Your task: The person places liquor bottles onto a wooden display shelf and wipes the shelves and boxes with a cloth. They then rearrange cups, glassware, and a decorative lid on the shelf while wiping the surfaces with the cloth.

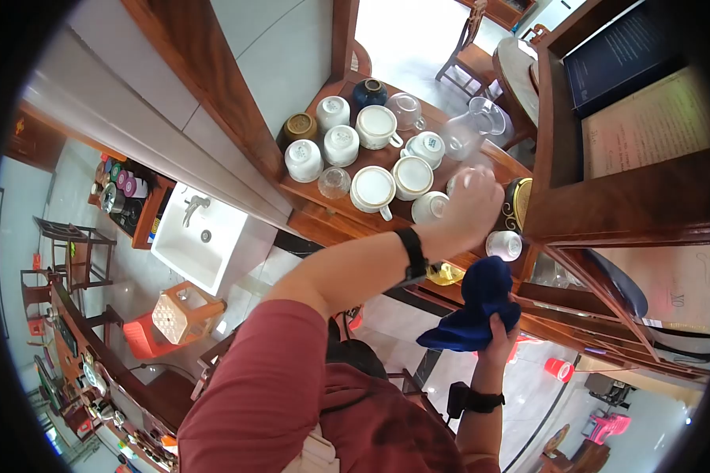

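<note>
My left hand reaches over the right end of a wooden shelf, among upside-down cups. Motion smears its fingers, and I cannot make out whether they hold anything. A white cup sits beside it, and a clear glass pitcher stands just beyond. My right hand grips a dark blue cloth, bunched and hanging to one side. The cloth bulges at its top; whether something is inside is hidden. Close above the cloth is a small white cup. White mugs stand mouth down on the shelf.
A dark blue jar, a brown cup and a clear glass share the shelf. A wooden cabinet rises at right. Lower left are a white sink and a plastic stool.
</note>
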